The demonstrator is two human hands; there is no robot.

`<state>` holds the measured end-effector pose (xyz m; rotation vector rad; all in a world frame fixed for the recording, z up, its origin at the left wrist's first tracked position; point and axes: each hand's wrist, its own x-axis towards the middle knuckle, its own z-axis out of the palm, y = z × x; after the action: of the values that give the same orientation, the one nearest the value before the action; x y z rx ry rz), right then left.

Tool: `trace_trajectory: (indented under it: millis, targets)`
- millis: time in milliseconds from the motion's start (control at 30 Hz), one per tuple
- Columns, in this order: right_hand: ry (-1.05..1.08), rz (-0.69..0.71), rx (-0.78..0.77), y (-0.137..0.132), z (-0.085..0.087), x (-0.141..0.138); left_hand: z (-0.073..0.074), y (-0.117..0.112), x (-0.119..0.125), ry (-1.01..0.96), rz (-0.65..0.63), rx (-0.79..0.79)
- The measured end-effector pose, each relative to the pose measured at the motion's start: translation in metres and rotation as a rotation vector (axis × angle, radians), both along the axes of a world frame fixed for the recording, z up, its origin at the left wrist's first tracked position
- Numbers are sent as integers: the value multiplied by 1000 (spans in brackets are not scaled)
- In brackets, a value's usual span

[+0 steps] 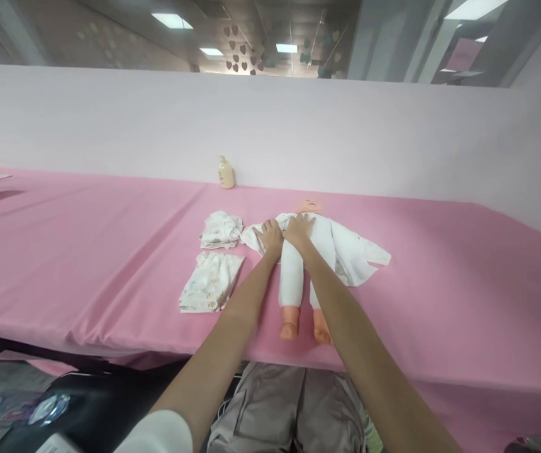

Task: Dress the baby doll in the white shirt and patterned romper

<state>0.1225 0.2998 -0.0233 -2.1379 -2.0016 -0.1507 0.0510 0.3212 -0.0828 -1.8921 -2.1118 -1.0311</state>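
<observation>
We stand at the long table under a pink cloth (86,251), where one plastic baby doll (299,277) lies on its back, head away from us, on an open white garment (355,255). Our left hand (270,236) and right hand (299,229) rest flat, fingers spread, on its chest, apparently dressing it; closing the front would need both flaps gathered. Left of the doll lie two folded white cloths (211,282); beyond it stands one small cream bottle (226,173).

On my pink desk (110,251) I count one doll (294,277), one open white garment (355,255), two folded cloth pieces (221,229) (210,283), and one bottle (226,173).
</observation>
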Motion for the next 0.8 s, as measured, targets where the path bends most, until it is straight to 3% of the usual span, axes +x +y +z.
trace_trajectory:
  millis: [200,433,567,800]
  targets:
    - [-77,-62,-141,28,0,-18,-7,5,0,15,57,-65]
    - [-81,-125,-80,39,-8,-22,-5,-6,-9,-54,64,-60]
    - [73,-99,22,36,-6,-1,-1,-9,-16,-206,83,-77]
    - [604,-129,204,29,13,66,1,-12,-21,-426,199,-27]
